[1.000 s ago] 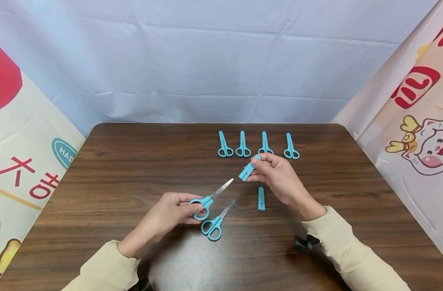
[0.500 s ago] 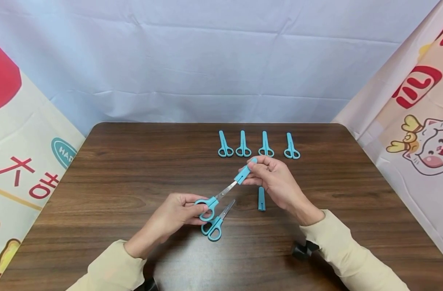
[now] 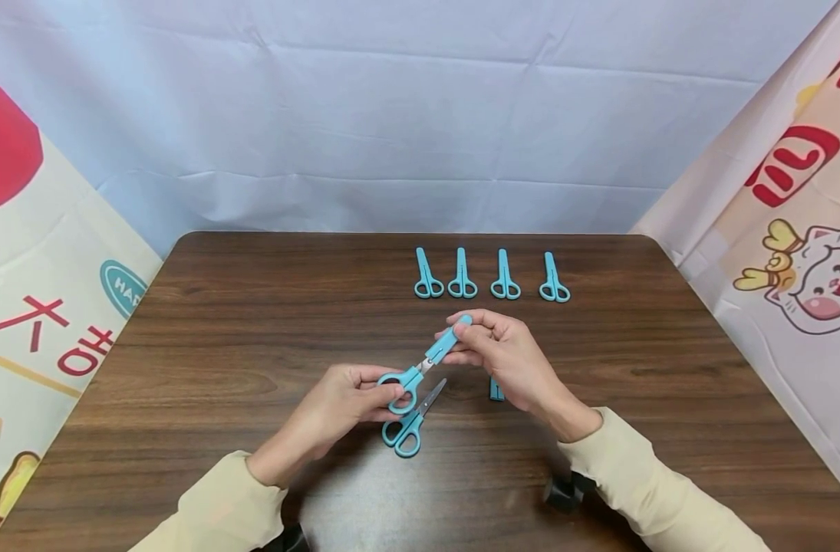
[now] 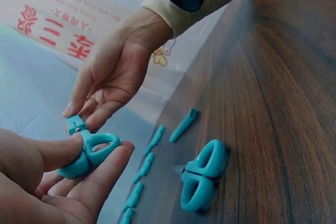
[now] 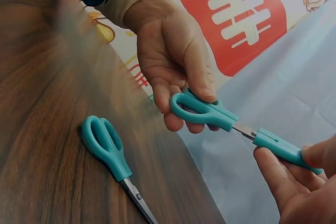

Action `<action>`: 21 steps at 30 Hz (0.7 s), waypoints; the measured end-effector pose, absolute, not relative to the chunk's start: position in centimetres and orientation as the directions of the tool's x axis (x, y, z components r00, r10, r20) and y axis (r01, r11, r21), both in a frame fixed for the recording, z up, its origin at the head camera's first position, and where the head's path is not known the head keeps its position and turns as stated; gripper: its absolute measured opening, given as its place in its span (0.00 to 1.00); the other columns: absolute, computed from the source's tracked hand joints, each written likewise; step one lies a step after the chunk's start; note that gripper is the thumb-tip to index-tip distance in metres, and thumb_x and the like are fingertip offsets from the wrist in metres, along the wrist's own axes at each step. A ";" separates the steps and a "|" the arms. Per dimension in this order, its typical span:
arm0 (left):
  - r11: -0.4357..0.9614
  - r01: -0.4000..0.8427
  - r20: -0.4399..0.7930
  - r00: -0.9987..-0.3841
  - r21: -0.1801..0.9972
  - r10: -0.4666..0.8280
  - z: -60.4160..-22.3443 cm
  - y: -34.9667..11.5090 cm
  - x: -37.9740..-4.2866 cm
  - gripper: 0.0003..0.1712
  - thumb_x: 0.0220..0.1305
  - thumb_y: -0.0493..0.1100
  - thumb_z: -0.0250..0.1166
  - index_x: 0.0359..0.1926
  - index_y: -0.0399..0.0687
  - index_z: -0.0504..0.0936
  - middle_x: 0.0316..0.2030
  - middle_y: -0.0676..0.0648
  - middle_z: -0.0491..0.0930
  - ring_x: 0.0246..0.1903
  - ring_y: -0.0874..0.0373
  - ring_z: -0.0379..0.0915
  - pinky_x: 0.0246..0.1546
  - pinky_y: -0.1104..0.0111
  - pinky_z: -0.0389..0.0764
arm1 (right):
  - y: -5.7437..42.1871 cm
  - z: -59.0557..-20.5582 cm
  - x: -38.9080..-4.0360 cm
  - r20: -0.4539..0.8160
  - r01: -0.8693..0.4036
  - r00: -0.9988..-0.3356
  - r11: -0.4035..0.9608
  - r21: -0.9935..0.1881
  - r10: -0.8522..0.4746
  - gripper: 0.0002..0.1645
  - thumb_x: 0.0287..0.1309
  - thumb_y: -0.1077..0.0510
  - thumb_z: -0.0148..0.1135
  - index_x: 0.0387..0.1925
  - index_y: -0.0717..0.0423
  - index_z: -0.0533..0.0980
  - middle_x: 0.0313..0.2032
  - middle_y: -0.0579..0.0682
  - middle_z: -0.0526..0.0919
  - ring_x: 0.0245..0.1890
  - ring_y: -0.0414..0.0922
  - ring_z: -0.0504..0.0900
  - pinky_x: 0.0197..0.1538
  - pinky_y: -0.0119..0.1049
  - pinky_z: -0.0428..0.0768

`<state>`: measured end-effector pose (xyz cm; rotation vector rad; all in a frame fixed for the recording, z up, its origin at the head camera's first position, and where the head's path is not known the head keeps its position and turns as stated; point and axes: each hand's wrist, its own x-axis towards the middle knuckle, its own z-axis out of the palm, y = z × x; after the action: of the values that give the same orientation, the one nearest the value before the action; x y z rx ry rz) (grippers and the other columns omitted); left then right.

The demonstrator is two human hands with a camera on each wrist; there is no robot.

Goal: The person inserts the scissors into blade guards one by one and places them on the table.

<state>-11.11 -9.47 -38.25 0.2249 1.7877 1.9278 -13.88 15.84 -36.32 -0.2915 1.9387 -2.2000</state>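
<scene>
My left hand grips a pair of scissors by its blue handles, the thumb pressed on one loop. Between thumb and fingers of my right hand is a blue blade cover, pinched near its closed tip. Most of the blades sit inside this cover; a short stretch of bare metal shows by the pivot in the right wrist view. A second pair of scissors lies uncovered on the table below my left hand. Another blade cover lies under my right hand, which partly hides it.
Several covered scissors stand in a row at the back of the brown wooden table, among them one at the right end. White cloth hangs behind the table, and printed cloths hang at both sides.
The cover in my right hand has come down and left over the blades, bare a second ago. My left hand has shifted slightly right with the scissors.
</scene>
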 end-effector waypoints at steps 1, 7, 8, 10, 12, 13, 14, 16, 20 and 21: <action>-0.014 -0.242 -0.209 -0.863 0.970 0.460 -38.3 -9.5 -11.1 0.15 0.74 0.33 0.63 0.55 0.24 0.82 0.42 0.36 0.87 0.40 0.56 0.86 0.48 0.60 0.86 | 15.8 -36.4 -13.9 0.018 0.017 -0.962 -0.125 -0.992 -0.273 0.17 0.75 0.63 0.58 0.55 0.75 0.74 0.47 0.63 0.87 0.41 0.48 0.89 0.53 0.47 0.85; -0.025 -0.235 -0.202 -0.880 0.972 0.429 -38.4 -9.4 -11.1 0.16 0.73 0.32 0.63 0.56 0.22 0.80 0.41 0.35 0.88 0.38 0.58 0.86 0.46 0.61 0.87 | 15.5 -36.4 -13.8 0.007 0.035 -0.962 -0.147 -0.988 -0.271 0.14 0.76 0.64 0.57 0.52 0.74 0.74 0.42 0.58 0.87 0.39 0.47 0.89 0.53 0.47 0.85; -0.027 -0.235 -0.202 -0.885 0.972 0.419 -38.4 -9.3 -11.1 0.16 0.73 0.32 0.63 0.56 0.22 0.80 0.41 0.35 0.87 0.38 0.58 0.86 0.46 0.61 0.87 | 15.4 -36.3 -13.8 0.006 0.035 -0.962 -0.147 -0.988 -0.272 0.13 0.76 0.64 0.57 0.52 0.73 0.75 0.42 0.57 0.87 0.39 0.47 0.89 0.53 0.47 0.85; -0.028 -0.236 -0.205 -0.893 0.971 0.400 -38.4 -9.3 -11.1 0.16 0.73 0.31 0.63 0.56 0.22 0.81 0.41 0.35 0.88 0.38 0.58 0.86 0.45 0.62 0.87 | 15.4 -36.3 -13.7 0.008 0.032 -0.961 -0.139 -0.990 -0.278 0.13 0.76 0.64 0.57 0.51 0.73 0.75 0.43 0.58 0.87 0.39 0.48 0.89 0.52 0.48 0.85; -0.021 -0.236 -0.210 -0.900 0.972 0.383 -38.4 -9.2 -11.1 0.16 0.72 0.31 0.63 0.55 0.23 0.81 0.40 0.35 0.88 0.37 0.58 0.86 0.45 0.62 0.87 | 15.4 -36.2 -13.7 0.010 0.028 -0.958 -0.127 -0.992 -0.285 0.13 0.75 0.63 0.58 0.51 0.73 0.75 0.44 0.59 0.87 0.39 0.48 0.89 0.52 0.48 0.86; -0.019 -0.232 -0.208 -0.903 0.973 0.377 -38.4 -9.2 -11.0 0.15 0.72 0.31 0.64 0.55 0.23 0.82 0.40 0.35 0.88 0.37 0.58 0.86 0.45 0.61 0.87 | 15.4 -36.1 -13.7 0.009 0.027 -0.957 -0.121 -0.992 -0.289 0.14 0.75 0.63 0.58 0.51 0.74 0.75 0.44 0.60 0.87 0.39 0.48 0.90 0.51 0.48 0.86; -0.014 -0.230 -0.209 -0.905 0.973 0.371 -38.4 -9.2 -11.0 0.15 0.72 0.32 0.64 0.55 0.24 0.82 0.40 0.36 0.88 0.37 0.58 0.86 0.45 0.61 0.87 | 15.4 -36.1 -13.7 0.010 0.026 -0.957 -0.117 -0.993 -0.291 0.15 0.75 0.63 0.58 0.51 0.75 0.75 0.44 0.60 0.87 0.39 0.48 0.90 0.51 0.48 0.86; -0.008 -0.222 -0.204 -0.909 0.975 0.365 -38.4 -9.2 -11.0 0.15 0.72 0.32 0.64 0.55 0.24 0.82 0.40 0.36 0.88 0.37 0.57 0.87 0.44 0.61 0.88 | 15.4 -35.9 -13.7 0.011 0.022 -0.956 -0.110 -0.994 -0.292 0.17 0.75 0.63 0.59 0.52 0.77 0.74 0.45 0.61 0.87 0.38 0.48 0.90 0.51 0.48 0.86; -0.004 -0.207 -0.192 -0.912 0.978 0.362 -38.3 -9.3 -11.0 0.15 0.72 0.32 0.65 0.54 0.24 0.83 0.40 0.36 0.88 0.37 0.57 0.87 0.44 0.61 0.88 | 15.3 -35.7 -13.7 0.012 0.016 -0.958 -0.095 -0.995 -0.285 0.18 0.75 0.62 0.59 0.52 0.79 0.73 0.45 0.61 0.87 0.37 0.48 0.90 0.51 0.48 0.86; -0.006 -0.204 -0.188 -0.913 0.979 0.362 -38.3 -9.3 -11.0 0.15 0.71 0.32 0.65 0.54 0.24 0.83 0.40 0.36 0.88 0.37 0.57 0.86 0.44 0.61 0.88 | 15.3 -35.7 -13.7 0.012 0.014 -0.960 -0.090 -0.996 -0.281 0.18 0.75 0.62 0.59 0.52 0.79 0.73 0.44 0.61 0.87 0.36 0.48 0.90 0.50 0.48 0.86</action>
<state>-11.02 -9.26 -38.29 0.1636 1.8896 1.9758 -13.68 15.31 -35.73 -0.2955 1.9698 -2.1613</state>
